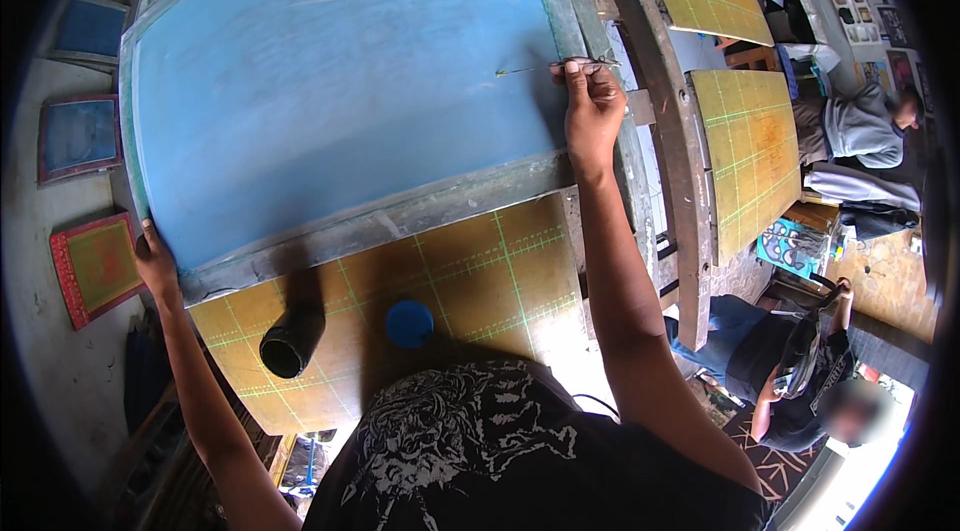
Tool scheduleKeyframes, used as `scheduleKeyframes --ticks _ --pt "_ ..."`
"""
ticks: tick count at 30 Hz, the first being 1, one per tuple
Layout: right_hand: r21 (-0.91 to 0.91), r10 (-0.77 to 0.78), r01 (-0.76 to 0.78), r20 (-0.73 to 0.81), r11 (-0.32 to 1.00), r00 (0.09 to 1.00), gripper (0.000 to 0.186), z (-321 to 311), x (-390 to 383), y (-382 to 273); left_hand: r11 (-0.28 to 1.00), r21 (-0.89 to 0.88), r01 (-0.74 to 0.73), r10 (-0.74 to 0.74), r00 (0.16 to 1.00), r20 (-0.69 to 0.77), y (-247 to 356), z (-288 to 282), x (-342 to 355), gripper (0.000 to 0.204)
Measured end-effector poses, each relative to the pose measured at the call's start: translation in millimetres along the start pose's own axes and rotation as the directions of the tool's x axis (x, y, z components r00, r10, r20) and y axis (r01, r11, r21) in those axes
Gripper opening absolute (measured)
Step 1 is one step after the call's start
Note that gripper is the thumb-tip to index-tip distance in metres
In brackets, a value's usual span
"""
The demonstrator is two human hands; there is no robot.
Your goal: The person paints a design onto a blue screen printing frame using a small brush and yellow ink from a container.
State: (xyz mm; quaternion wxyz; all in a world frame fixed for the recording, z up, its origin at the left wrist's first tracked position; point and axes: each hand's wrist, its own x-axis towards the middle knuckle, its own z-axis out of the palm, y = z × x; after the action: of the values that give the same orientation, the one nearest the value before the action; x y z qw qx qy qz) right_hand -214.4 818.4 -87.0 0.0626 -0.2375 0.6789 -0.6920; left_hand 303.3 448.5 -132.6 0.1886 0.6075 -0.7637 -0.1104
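A large screen frame with pale blue mesh point(345, 91) fills the upper middle, tilted over a board with green grid lines point(530, 301). My left hand point(157, 261) grips the frame's lower left edge. My right hand point(595, 116) is closed on a thin metal tool point(605, 61) at the frame's right edge; the tool's slender end lies over the mesh, its exact kind too small to tell. On the board below the frame are a dark cylindrical container point(285, 356) and a round blue lid point(409, 323).
Small screens point(78, 142) lean along the left wall. At right stand wooden rails point(680, 181) and more gridded boards point(750, 161). A person in grey point(858, 131) is at upper right; another in dark clothes point(800, 371) is at lower right, holding something I cannot make out.
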Motion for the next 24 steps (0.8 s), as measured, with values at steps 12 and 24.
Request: scheduleKeyframes --ticks 12,24 --pt "-0.003 -0.001 0.001 0.007 1.000 1.000 0.011 0.6 0.1 -0.9 0.991 -0.129 0.033 -0.040 0.998 -0.049 8.0 1.3 -5.0 0.061" --pt "-0.009 -0.013 0.014 0.016 1.000 1.000 0.012 -0.5 0.5 1.5 0.992 -0.112 0.056 -0.051 0.998 0.044 7.5 -5.3 -3.4 0.065"
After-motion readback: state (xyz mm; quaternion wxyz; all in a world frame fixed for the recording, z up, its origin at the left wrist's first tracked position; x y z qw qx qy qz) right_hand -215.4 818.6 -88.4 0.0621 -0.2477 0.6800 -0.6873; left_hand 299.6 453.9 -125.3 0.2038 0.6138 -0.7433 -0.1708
